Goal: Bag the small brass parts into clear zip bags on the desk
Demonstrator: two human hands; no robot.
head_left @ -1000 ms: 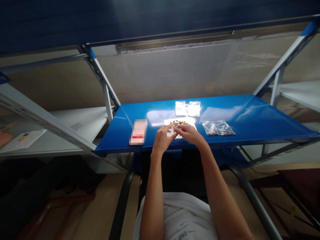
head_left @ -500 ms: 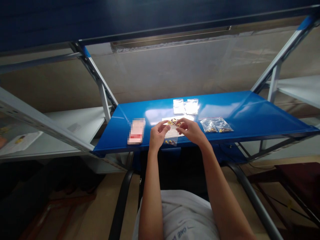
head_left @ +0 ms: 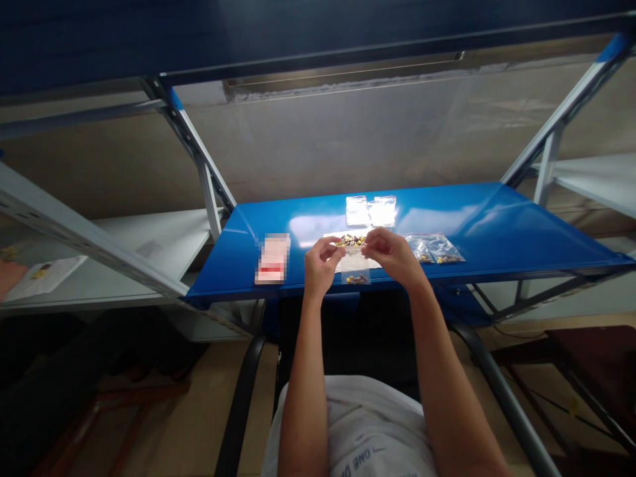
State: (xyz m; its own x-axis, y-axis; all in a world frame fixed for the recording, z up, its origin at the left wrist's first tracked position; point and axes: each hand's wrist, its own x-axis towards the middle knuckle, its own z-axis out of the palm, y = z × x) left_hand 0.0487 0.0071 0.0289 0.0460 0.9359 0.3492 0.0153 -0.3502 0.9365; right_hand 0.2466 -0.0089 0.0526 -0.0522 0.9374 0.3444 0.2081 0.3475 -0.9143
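My left hand (head_left: pixel 320 264) and my right hand (head_left: pixel 392 254) pinch the two upper corners of a small clear zip bag (head_left: pixel 354 265). The bag hangs upright between them over the front of the blue table. Several small yellow and dark brown pieces (head_left: pixel 356 279) rest at its bottom; they are too small to name. Just behind the bag, a loose pile of the same yellow and brown pieces (head_left: pixel 354 240) lies on a white sheet (head_left: pixel 330 235), which my hands partly cover.
To the right lie two filled clear bags (head_left: pixel 444 250). Flat, shiny clear bags (head_left: pixel 381 211) lie farther back on the blue table (head_left: pixel 308 211). A blurred pink-and-red item (head_left: pixel 273 258) is at the left. Another person's hand (head_left: pixel 10 275) shows by a side shelf (head_left: pixel 134 255).
Both hands have moved slightly right. The bag, tilted and held askew before, now hangs straight with its top edge stretched between my fingers. A co-worker's hand shows more at far left.
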